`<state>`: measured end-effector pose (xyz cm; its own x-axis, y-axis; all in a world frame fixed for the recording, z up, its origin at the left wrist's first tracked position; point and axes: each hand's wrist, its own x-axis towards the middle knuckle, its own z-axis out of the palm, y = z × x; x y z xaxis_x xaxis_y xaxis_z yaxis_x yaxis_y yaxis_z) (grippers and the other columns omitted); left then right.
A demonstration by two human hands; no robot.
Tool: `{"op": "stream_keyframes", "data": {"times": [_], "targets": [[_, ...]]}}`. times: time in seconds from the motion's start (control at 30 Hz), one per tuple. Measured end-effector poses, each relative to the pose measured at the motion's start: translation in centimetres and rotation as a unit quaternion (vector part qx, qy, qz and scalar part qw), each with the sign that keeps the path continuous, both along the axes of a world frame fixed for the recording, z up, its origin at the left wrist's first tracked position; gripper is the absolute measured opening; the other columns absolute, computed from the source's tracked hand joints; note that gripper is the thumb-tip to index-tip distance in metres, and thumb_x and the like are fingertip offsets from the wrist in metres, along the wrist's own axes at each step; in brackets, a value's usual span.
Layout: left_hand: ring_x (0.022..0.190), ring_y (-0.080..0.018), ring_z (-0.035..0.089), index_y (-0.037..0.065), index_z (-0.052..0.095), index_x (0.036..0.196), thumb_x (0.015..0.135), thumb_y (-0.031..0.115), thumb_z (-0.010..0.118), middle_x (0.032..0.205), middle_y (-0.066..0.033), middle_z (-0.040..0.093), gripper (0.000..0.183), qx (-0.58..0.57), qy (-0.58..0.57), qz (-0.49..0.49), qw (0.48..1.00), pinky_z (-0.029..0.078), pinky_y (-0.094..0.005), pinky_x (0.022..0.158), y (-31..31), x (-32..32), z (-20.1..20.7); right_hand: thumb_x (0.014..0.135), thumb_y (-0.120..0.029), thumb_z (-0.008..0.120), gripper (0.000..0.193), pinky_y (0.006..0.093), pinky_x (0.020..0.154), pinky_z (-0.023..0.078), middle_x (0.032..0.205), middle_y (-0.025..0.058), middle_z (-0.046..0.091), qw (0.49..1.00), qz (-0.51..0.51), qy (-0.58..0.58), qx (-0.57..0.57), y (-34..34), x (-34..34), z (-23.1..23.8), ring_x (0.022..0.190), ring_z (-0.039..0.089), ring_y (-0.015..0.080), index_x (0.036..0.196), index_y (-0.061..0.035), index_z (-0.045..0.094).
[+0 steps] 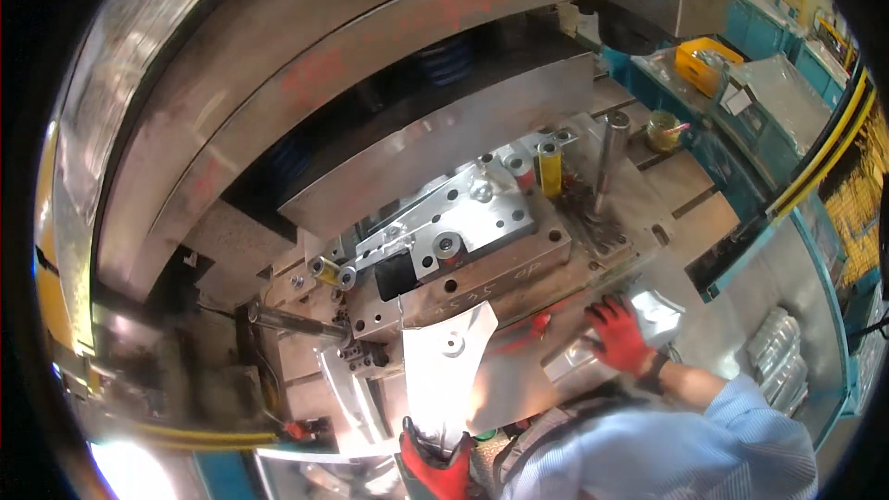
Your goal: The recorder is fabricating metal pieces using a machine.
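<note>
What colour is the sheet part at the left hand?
Silver: the sheet part by the left hand shows best in the head view.

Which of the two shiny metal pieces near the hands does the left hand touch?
The left piece, with a round spot: the left hand holds its near end. The other piece lies under the right hand.

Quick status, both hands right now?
Left hand: closed, holding the flat metal piece by its lower end.
Right hand: on the bent shiny metal part, fingers spread; can't tell whether it's gripping.
</note>
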<state>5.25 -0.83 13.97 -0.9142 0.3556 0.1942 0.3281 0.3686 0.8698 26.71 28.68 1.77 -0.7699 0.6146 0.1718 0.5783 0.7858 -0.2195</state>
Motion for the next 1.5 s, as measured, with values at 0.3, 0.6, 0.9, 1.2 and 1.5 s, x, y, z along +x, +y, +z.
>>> {"op": "stream_keyframes", "data": {"times": [0.3,0.6,0.9,1.2,1.5], "targets": [[0.129,-0.0303,0.043,-0.005,0.037,0.14,0.057,0.005,0.081,0.138,-0.0198,0.044,0.095,-0.022,0.065,-0.003,0.998,0.032,-0.0414,0.11,0.3,0.7,0.5,0.078,-0.049,0.064,0.068,0.0556,0.111,0.019,0.135,0.0137,0.047,1.0,-0.01,0.01,0.007,0.0,0.0,-0.1,0.131,0.036,0.0356,0.131,-0.008,0.051],[0.128,-0.0297,0.043,-0.005,0.036,0.141,0.058,0.011,0.083,0.138,-0.0177,0.042,0.097,0.033,0.01,-0.072,0.997,0.03,-0.0423,0.111,2.2,0.1,0.7,0.078,-0.049,0.065,0.066,0.0547,0.11,0.022,0.131,0.014,0.05,1.0,-0.003,0.026,0.012,0.0,0.2,0.2,0.128,0.039,0.0356,0.128,-0.0076,0.053],[0.126,-0.0449,0.037,-0.004,0.032,0.142,0.056,0.041,0.088,0.135,-0.0259,0.038,0.111,-0.184,0.322,-0.001,0.929,0.03,-0.0579,0.105,2.2,-0.9,0.0,0.078,-0.049,0.064,0.065,0.0543,0.11,0.022,0.13,0.0135,0.051,0.999,-0.002,0.033,0.012,0.1,0.2,0.4,0.127,0.041,0.0354,0.128,-0.0086,0.054],[0.123,-0.0439,0.041,0.0,0.034,0.14,0.067,0.041,0.082,0.135,-0.0223,0.043,0.097,-0.2,0.495,-0.02,0.845,0.032,-0.0599,0.104,2.0,-3.8,1.9,0.077,-0.05,0.065,0.07,0.0535,0.112,0.019,0.135,0.0115,0.048,1.0,-0.012,-0.016,-0.001,-0.2,-0.2,0.4,0.132,0.036,0.0339,0.132,-0.0088,0.051],[0.124,-0.0455,0.039,0.005,0.042,0.138,0.065,0.042,0.082,0.133,-0.0218,0.042,0.09,-0.23,0.459,-0.068,0.856,0.031,-0.0619,0.104,2.1,-3.2,1.5,0.079,-0.05,0.064,0.069,0.0556,0.112,0.018,0.135,0.0115,0.048,1.0,-0.003,0.005,-0.008,-0.1,-0.1,-0.1,0.131,0.036,0.034,0.132,-0.0081,0.05]]}}
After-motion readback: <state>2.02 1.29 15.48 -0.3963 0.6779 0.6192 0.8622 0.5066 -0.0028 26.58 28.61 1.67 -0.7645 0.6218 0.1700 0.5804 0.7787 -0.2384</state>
